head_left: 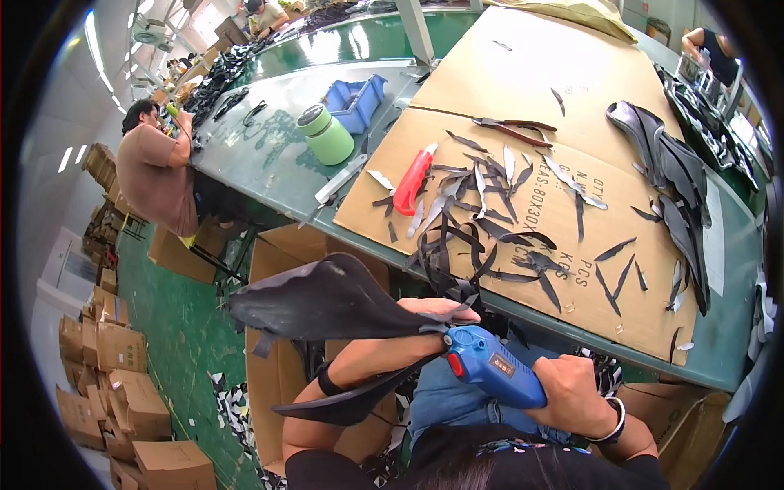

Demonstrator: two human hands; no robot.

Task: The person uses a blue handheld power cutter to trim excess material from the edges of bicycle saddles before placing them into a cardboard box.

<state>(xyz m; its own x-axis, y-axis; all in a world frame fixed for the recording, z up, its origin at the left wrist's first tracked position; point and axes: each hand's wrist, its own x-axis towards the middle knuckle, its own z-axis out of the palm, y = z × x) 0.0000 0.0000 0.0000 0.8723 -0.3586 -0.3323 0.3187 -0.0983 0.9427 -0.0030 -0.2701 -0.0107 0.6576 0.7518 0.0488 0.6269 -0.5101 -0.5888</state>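
Observation:
My left hand (439,309) is closed on a black moulded piece (322,300), a broad curved flap of rubber- or foam-like sheet that spreads out to the left. A second black flap (351,400) hangs below my left forearm; whether it is part of the same piece I cannot tell. Wrapped round the rear of a blue handheld power tool (490,367) with a red button is my right hand (567,396). The tool's front end meets the edge of the black piece beside my left fingers, and its tip is hidden there.
Black and grey offcuts (490,188), a red-handled cutter (415,181) and pliers (518,129) lie on the cardboard-covered table (384,188). More black pieces (665,155) rest at right. A green jar (325,137) stands near a blue bin (355,102). An open carton (269,359) sits below; a co-worker (155,171) works at left.

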